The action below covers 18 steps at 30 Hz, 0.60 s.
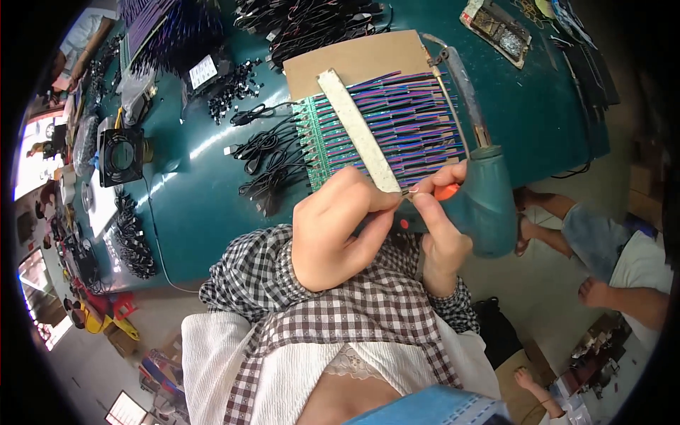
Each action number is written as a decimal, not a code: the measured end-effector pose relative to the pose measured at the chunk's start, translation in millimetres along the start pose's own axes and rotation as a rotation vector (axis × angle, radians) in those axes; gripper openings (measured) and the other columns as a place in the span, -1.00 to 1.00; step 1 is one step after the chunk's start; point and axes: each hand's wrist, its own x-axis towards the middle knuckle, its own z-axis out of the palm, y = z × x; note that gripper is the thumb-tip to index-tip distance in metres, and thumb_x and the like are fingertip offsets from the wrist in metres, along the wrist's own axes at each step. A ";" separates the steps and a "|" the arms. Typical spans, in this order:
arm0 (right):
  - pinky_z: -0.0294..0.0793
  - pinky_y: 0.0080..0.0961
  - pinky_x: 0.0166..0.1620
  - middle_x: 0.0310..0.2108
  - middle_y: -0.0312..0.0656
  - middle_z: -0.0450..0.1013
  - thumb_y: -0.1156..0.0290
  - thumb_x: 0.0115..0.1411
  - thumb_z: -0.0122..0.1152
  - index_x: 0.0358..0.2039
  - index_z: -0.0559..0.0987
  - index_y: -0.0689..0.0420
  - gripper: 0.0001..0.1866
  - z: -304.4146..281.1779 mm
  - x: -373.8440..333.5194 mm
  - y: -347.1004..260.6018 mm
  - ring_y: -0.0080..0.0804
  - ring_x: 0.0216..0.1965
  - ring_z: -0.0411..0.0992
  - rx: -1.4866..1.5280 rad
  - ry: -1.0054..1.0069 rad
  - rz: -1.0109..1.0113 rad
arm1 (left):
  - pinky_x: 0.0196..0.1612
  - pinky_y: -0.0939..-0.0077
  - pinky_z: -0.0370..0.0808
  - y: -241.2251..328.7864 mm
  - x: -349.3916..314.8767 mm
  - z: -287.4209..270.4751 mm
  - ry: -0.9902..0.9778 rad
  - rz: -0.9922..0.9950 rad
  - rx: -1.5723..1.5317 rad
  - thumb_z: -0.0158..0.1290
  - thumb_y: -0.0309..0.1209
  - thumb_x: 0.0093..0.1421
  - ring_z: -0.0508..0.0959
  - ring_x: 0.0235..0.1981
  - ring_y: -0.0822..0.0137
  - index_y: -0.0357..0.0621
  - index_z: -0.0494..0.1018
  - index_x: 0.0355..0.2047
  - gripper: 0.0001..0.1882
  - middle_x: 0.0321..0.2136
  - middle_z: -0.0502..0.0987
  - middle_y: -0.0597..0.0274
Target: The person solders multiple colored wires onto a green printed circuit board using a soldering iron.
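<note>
My left hand [331, 228] is closed in a pinch, its thumb and forefinger meeting my right fingertips at the near edge of a row of work. What the left fingers hold is too small to make out. My right hand [445, 237] is closed too, with a small orange piece [446, 192] showing between its fingers; its kind is unclear. Just beyond lie green circuit boards [309, 142] side by side, with blue, pink and black wires [418, 113] across them. A long whitish bar [360, 131] rests diagonally over the wires, on a brown cardboard sheet [368, 60].
Right of the boards stands a teal-handled tool [490, 202] with a metal shaft. Coiled black cables [265, 149] lie to the left, near small black parts [234, 92] and a square fan [121, 157]. A tray [501, 34] sits far right. Other people [616, 248] are nearby.
</note>
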 end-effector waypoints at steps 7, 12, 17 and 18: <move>0.46 -0.44 -0.13 -0.23 -0.18 0.31 0.81 -0.02 0.13 -0.06 0.31 0.20 -0.51 19.4 0.2 -1.0 -0.40 -0.28 0.41 -0.058 0.059 0.109 | -0.53 0.43 0.46 -7.9 -10.8 -6.5 0.034 0.058 0.068 0.19 -0.67 -0.14 0.51 -0.56 0.20 -0.19 0.51 -0.43 -0.78 -0.55 0.44 0.18; 0.47 -0.60 -0.25 -0.34 -0.17 0.41 0.71 0.09 0.17 -0.18 0.33 0.20 -0.69 16.8 4.4 -8.3 -0.53 -0.32 0.44 -0.069 0.121 0.062 | -0.51 0.57 0.48 -1.9 -5.5 -2.1 -0.064 -0.333 -0.306 0.16 -0.64 0.07 0.55 -0.53 0.38 -0.28 0.52 -0.38 -0.91 -0.50 0.49 0.17; 0.47 -0.55 -0.20 -0.26 -0.19 0.33 0.76 0.03 0.16 -0.11 0.29 0.18 -0.58 19.6 2.4 -6.4 -0.48 -0.30 0.44 0.098 0.151 0.093 | -0.35 0.72 0.53 -3.8 -15.2 10.0 0.012 -0.619 -0.795 0.08 -0.62 0.20 0.53 -0.39 0.53 -0.35 0.43 -0.30 -0.92 -0.34 0.44 0.25; 0.47 -0.53 -0.20 -0.24 -0.21 0.30 0.77 0.01 0.15 -0.09 0.29 0.17 -0.55 20.8 1.9 -6.6 -0.47 -0.29 0.43 0.104 0.169 0.105 | -0.35 0.72 0.53 -4.8 -16.7 11.7 0.015 -0.623 -0.799 0.08 -0.62 0.20 0.53 -0.39 0.53 -0.35 0.43 -0.30 -0.92 -0.34 0.44 0.25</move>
